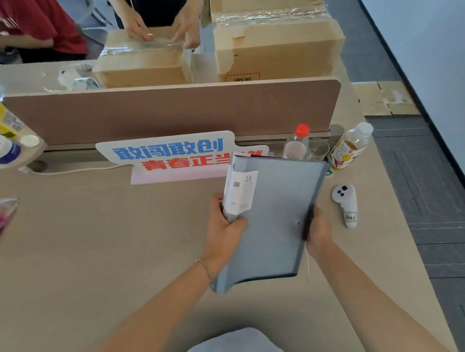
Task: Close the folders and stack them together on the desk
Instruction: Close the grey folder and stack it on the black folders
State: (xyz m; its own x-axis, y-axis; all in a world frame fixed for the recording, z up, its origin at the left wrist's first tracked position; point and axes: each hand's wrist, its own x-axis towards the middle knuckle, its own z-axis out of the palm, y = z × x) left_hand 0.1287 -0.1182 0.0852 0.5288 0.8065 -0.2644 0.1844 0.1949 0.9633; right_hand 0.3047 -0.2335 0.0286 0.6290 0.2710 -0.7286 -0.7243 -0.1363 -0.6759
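1. Nearest you, both forearms reach out over the desk (94, 252), and between your hands you hold one grey folder (274, 216) raised off the surface, tilted, its far end higher than its near end.
2. Your left hand (223, 228) is clamped on the folder's left edge, thumb on top, fingers wrapped round the spine side, where a white label (242, 191) curls away from the cover.
3. Your right hand (317, 229) pinches the right edge just beside the snap button (298, 223); fingers are under the cover, so you grip it firmly, not loosely.
4. The folder looks closed, or very nearly (whether the snap has caught I cannot tell). If it has not, the flap may spring open when you set it down.
5. No second folder shows anywhere, so where the stack goes is unclear; choose bare desk straight ahead.
6. Just right of your right hand lies a white controller (346, 204). Swing the folder that way and you will knock it.
7. Further on stand a red-capped bottle (298, 143) and a tea bottle (349, 148), close to the folder's far corner. Push forward while lowering and either could topple.
8. The printed sign (170, 152) leans behind the folder's far edge, also within reach of a shove.
9. Beyond the divider (167, 111), other people tape boxes (142, 61); no concern to you.
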